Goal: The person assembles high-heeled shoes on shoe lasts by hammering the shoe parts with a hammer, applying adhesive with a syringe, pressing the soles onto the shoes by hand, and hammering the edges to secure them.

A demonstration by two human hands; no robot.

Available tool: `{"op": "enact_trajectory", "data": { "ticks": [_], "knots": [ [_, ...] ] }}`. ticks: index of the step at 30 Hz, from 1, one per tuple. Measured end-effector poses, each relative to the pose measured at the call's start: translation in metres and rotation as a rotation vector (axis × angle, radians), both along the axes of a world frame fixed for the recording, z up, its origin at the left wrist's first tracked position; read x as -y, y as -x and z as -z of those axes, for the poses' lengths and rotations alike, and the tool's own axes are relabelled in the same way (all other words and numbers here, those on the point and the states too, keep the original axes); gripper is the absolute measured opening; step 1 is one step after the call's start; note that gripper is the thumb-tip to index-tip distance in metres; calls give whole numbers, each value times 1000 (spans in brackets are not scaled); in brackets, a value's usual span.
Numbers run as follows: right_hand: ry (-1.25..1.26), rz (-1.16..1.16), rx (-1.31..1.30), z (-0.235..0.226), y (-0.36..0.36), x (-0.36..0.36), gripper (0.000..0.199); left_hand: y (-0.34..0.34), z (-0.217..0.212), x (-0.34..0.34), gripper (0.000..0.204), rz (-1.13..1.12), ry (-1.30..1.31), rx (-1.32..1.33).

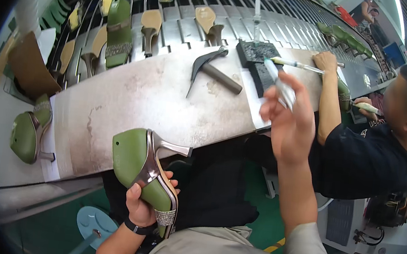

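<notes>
My left hand (pixel 148 205) is wrapped round a green high-heeled shoe (pixel 131 156) with a metallic brown heel and a glittery band near its toe. The shoe is held heel-up in front of the bench edge, and a last seems to fill it. Raised over the right part of the bench, my right hand (pixel 291 116) grips a whitish tube with a teal tip (pixel 277 82); motion blurs it, so its exact kind is unclear. Beyond that hand sits a black block (pixel 258 56) with an upright clear syringe (pixel 257 16). Another syringe (pixel 297 64) lies beside it.
A hammer (pixel 221 77) rests on the pale bench (pixel 132 95). Another green shoe (pixel 26 135) stands at the far left. Behind runs a slatted conveyor (pixel 174 27) with heels, soles and a green shoe. At the right, a co-worker (pixel 374 155) in black reaches over the bench.
</notes>
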State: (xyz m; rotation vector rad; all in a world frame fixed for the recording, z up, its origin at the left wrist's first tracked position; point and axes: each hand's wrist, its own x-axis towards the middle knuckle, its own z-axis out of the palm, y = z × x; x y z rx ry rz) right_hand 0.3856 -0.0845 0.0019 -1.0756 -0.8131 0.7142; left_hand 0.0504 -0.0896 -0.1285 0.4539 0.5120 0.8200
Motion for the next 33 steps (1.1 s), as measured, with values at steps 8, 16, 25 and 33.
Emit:
{"op": "enact_trajectory", "data": {
  "ticks": [8, 16, 25, 33],
  "knots": [
    [247, 133, -159, 21, -22, -54, 73, 7, -12, 1, 89, -25, 93, 5],
    [551, -525, -357, 98, 108, 63, 29, 24, -28, 13, 95, 203, 295, 175],
    [439, -779, -556, 95, 141, 31, 41, 17, -41, 18, 111, 205, 302, -140],
    [496, -770, -573, 94, 145, 29, 44, 17, -36, 15, 113, 224, 291, -131]
  ]
}}
